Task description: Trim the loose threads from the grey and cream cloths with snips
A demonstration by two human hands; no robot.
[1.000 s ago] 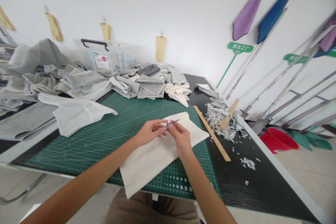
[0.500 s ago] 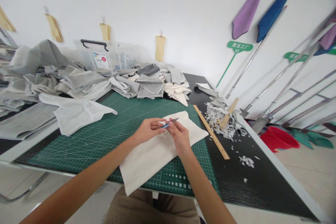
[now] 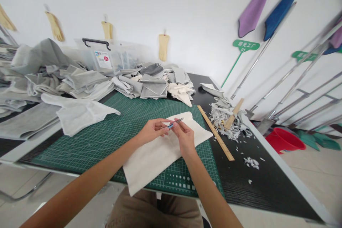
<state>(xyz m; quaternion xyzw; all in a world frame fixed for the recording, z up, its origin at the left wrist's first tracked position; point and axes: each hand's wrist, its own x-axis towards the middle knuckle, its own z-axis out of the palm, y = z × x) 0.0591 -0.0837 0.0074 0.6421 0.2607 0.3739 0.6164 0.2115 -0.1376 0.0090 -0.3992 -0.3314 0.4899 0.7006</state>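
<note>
Together, left hand (image 3: 152,130) and right hand (image 3: 185,136) pinch a blue-handled pointed tool (image 3: 171,125) in closed fingertips, above cream cloth (image 3: 151,167) toward the cutting mat (image 3: 107,139) right edge; past its far edge sits a clear "45L" bin (image 3: 103,60), contents blurred. A sign (image 3: 246,45) reads "阳光工厂 01".

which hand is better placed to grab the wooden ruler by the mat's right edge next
Probably the right hand: it is nearer the ruler, though it holds a small blue tool; the left hand sits farther left.
</note>
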